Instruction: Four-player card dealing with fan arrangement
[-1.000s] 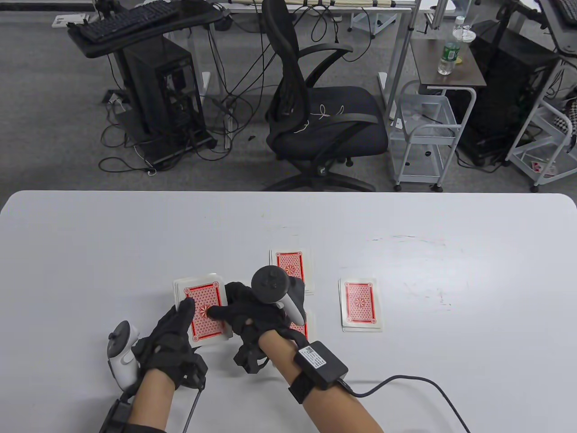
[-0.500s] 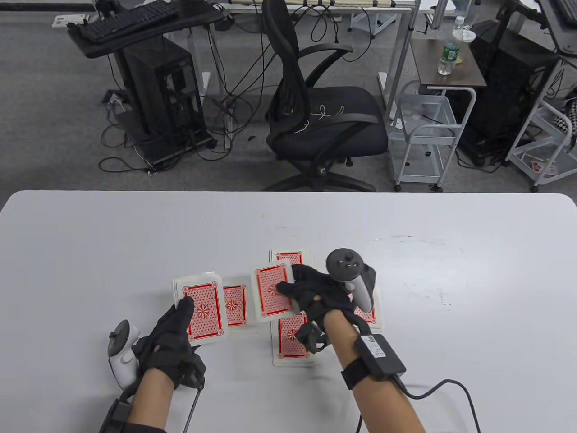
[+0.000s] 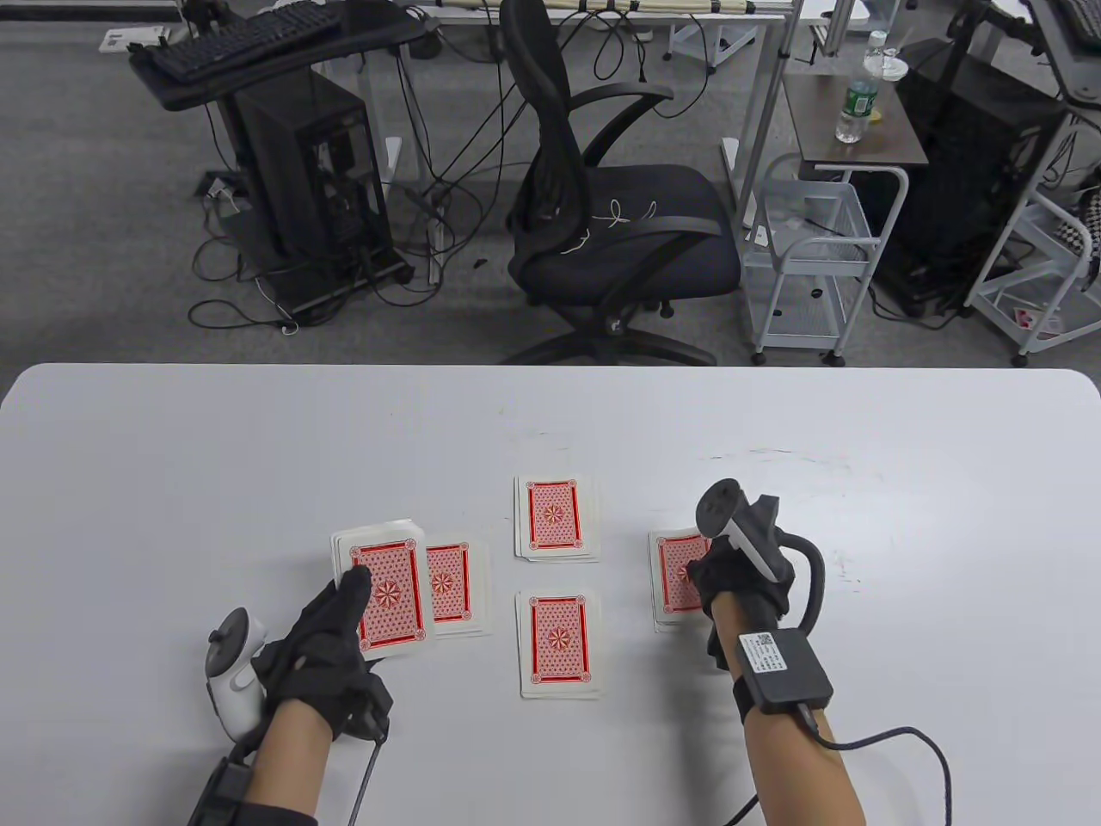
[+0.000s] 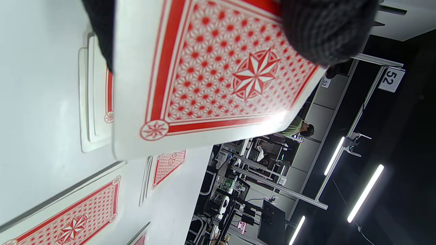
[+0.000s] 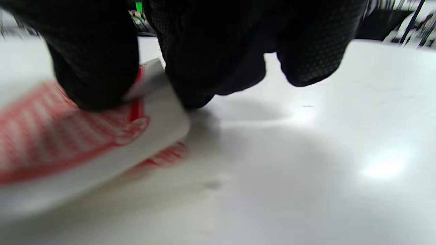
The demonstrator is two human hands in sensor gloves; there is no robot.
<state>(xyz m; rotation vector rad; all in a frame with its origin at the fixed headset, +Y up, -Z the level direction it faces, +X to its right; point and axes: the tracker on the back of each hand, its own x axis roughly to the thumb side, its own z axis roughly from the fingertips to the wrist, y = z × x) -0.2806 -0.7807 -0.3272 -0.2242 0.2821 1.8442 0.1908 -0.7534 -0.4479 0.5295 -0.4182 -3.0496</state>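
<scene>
My left hand (image 3: 348,602) holds the red-backed deck (image 3: 389,594) just above the table, thumb on the top card; the deck fills the left wrist view (image 4: 218,75). Four dealt piles lie face down: a left pile (image 3: 454,589) beside the deck, a far pile (image 3: 555,516), a near pile (image 3: 559,645) and a right pile (image 3: 675,581). My right hand (image 3: 701,572) is over the right pile and pinches one card (image 5: 78,136) by its corner, tilted just above the pile's top card (image 5: 163,158).
The white table (image 3: 258,447) stretches bare to both sides and toward its far edge. An office chair (image 3: 602,215) and a wire cart (image 3: 808,258) stand on the floor beyond. A cable (image 3: 903,740) trails from my right wrist.
My right hand took a card off the deck, carried it right across the middle piles, and now holds it over the right pile. My left hand and the deck stayed put.
</scene>
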